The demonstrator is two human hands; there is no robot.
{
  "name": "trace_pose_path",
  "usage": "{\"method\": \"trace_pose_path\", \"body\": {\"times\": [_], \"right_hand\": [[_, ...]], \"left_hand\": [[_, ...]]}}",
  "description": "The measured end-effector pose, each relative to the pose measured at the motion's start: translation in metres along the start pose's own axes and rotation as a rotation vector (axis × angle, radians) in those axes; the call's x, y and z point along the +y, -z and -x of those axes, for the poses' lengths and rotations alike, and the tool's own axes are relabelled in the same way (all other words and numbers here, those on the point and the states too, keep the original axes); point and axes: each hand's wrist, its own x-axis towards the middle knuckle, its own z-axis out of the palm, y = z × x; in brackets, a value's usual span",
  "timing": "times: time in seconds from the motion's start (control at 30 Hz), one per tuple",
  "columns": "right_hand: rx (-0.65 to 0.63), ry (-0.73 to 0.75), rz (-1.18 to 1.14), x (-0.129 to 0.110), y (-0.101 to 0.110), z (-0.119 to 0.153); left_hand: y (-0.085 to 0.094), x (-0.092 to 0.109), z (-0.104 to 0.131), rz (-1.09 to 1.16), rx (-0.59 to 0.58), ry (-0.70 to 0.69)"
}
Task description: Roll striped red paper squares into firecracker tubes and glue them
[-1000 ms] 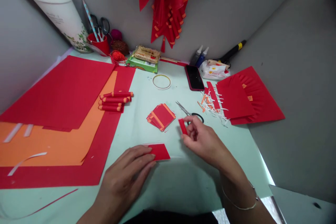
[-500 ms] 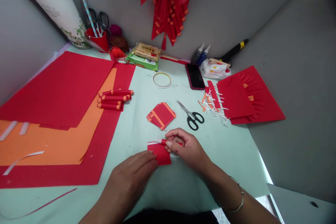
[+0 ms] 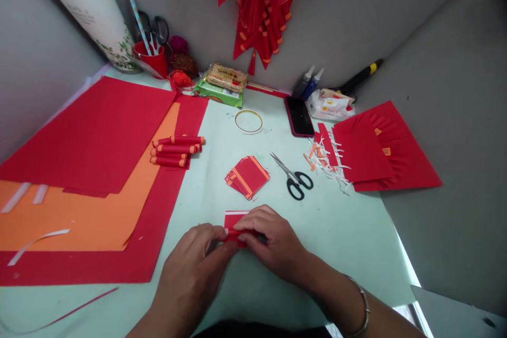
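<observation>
Two hands meet above the near edge of the counter (image 3: 336,243), roughly midway along it, as I look through the head camera. I have the right hand (image 3: 273,237) in view with its fingers nearly closed, pinching a slim red rod (image 3: 236,234) that lies across a small red paper (image 3: 233,220) with a white band along its far edge. The left hand (image 3: 194,259) bends its fingers in at the rod's left end — I cannot tell whether they grip it or only press down. Just beyond, I see a stack of red-and-orange cards (image 3: 251,176), with scissors (image 3: 292,174) to its right. Toward the left edge — on a large red sheet (image 3: 192,116) — rest several rolled tubes (image 3: 176,149); a phone (image 3: 300,117) lies near the far edge.
</observation>
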Motion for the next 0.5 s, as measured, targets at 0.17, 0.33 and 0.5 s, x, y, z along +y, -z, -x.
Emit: {"method": "trace_pose_path", "body": {"times": [0.17, 0.33, 0.5], "right_hand": [[-0.057, 0.024, 0.001, -0.003, 0.006, 0.003], [-0.106, -0.001, 0.067, -0.007, 0.013, 0.008], [-0.100, -0.045, 0.176, -0.008, 0.017, 0.019]], "left_hand": [[-0.002, -0.001, -0.004, 0.018, 0.013, -0.026], [-0.001, 0.001, -0.007, 0.049, 0.014, 0.031], [-0.001, 0.004, -0.008, 0.074, -0.025, 0.124]]}}
